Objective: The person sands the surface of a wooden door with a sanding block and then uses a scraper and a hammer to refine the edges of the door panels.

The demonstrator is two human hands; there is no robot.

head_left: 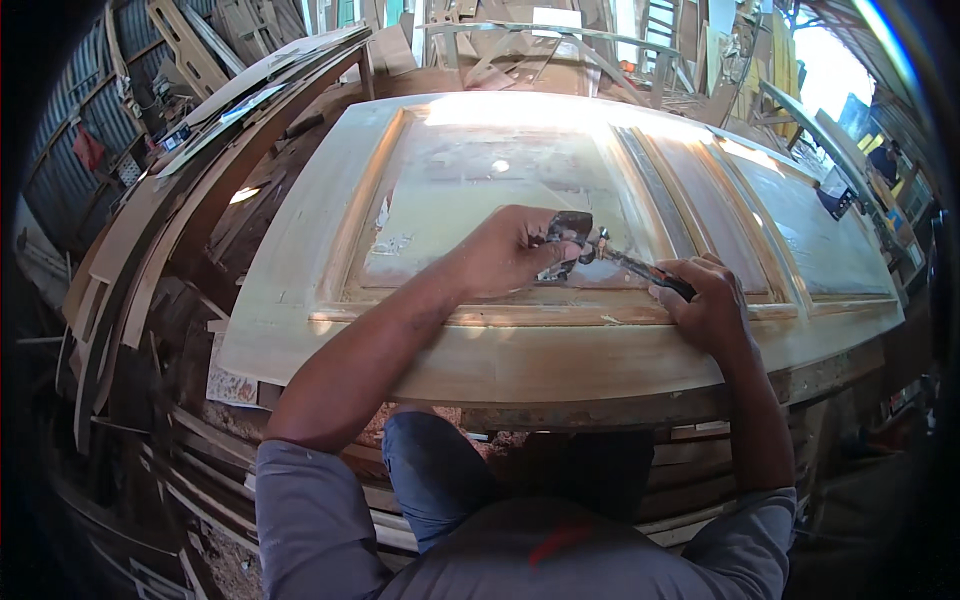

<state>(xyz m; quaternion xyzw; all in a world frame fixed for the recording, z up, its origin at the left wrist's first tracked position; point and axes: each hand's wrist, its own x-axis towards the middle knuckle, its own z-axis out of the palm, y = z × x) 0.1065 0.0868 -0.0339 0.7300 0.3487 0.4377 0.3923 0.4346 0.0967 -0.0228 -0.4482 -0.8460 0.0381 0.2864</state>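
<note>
Two bare hands work above one pale wooden door with orange-brown moulding, which lies flat before the person on a worn brown timber support. The door shows three recessed panels: a wide left one smeared with whitish filler, a narrow middle one and a grey-toned right one. The left hand is closed around one dark, flat piece smeared with pale paste, held over the wide panel near its lower right corner. The right hand grips one slim tool by its black handle, its narrow shaft pointing at the dark piece; whether the two touch is unclear. One red mark on the grey shirt is too blurred to read as lettering. On the left, one long brown wooden counter carries thin boards and a small blue-and-white item, its markings too small to read.
</note>
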